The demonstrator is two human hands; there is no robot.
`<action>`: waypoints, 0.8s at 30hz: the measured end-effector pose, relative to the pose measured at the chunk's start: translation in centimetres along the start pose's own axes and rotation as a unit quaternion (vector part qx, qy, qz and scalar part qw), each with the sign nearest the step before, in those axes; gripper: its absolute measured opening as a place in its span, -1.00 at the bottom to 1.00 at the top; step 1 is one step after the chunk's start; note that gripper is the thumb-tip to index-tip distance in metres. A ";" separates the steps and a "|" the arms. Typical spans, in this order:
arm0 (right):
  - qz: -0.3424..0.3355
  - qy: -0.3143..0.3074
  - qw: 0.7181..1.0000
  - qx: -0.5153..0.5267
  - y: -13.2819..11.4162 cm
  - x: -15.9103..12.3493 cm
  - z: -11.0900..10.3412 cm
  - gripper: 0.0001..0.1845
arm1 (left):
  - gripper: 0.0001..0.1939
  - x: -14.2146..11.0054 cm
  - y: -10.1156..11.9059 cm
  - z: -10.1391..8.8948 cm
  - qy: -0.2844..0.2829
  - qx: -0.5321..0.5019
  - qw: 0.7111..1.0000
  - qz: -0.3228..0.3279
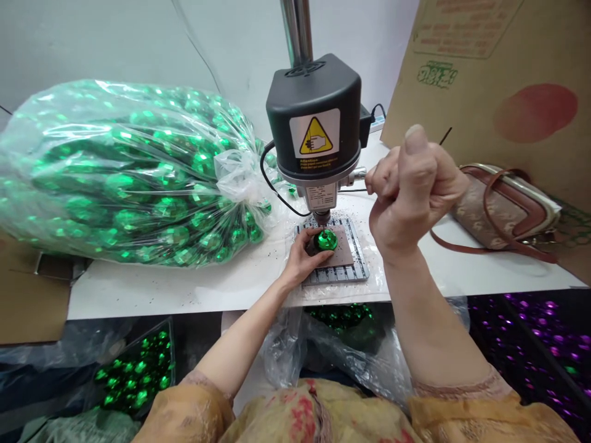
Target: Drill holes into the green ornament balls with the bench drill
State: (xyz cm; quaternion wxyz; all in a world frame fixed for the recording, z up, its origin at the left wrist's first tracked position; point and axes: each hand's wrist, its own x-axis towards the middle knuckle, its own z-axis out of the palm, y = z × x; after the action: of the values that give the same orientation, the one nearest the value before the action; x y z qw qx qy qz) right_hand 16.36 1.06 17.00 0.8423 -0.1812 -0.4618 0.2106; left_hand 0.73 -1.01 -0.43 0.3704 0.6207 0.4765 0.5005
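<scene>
Between the thumb and fingers of my left hand [307, 255] is a shiny green faceted ball [327, 240], kept on a brown board [344, 249] over the slotted metal base [360, 271]. Directly above the ball is the chuck of a black bench drill press [314, 117], its bit reaching down to the ball's top. My right hand [415, 191] is raised at the machine's right side, fingers curled closed around the feed lever, whose metal hub [355, 176] shows just left of the fist. The grip itself is mostly hidden behind the fingers.
A big clear bag of green balls [138, 178] lies on the white table [184, 295] at left. A cardboard box [484, 80] and a strapped handbag [503, 209] stand at right. Green balls [138, 369] and purple balls [530, 344] sit below the table edge. Dark shavings dot the tabletop.
</scene>
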 end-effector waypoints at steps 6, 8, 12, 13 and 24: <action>-0.017 0.002 1.000 0.009 0.3 -0.9 -0.6 -0.39 | -0.38 -0.1 -0.2 0.0 -0.007 -0.012 1.000 0.005; -0.030 -0.009 0.999 0.010 0.4 -1.1 -0.7 -0.38 | -0.38 -0.1 -0.3 -0.1 -0.012 -0.010 1.000 0.005; -0.048 -0.017 0.999 0.007 0.7 -1.4 -1.1 -0.39 | -0.39 -0.1 -0.3 -0.2 -0.015 -0.009 1.000 0.007; -0.053 -0.015 0.998 0.005 0.8 -1.5 -1.1 -0.39 | -0.40 -0.1 -0.3 -0.1 -0.015 -0.008 1.000 0.007; -0.124 -0.012 0.991 0.048 1.9 -2.1 -1.5 -0.42 | -0.42 -0.2 0.1 0.1 -0.019 -0.019 1.000 0.006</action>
State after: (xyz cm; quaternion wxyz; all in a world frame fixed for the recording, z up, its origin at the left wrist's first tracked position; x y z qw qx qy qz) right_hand 16.23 1.36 13.85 0.8643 -0.0789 -0.4799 0.1283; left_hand 0.82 -1.20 -0.38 0.3884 0.6254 0.4559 0.5001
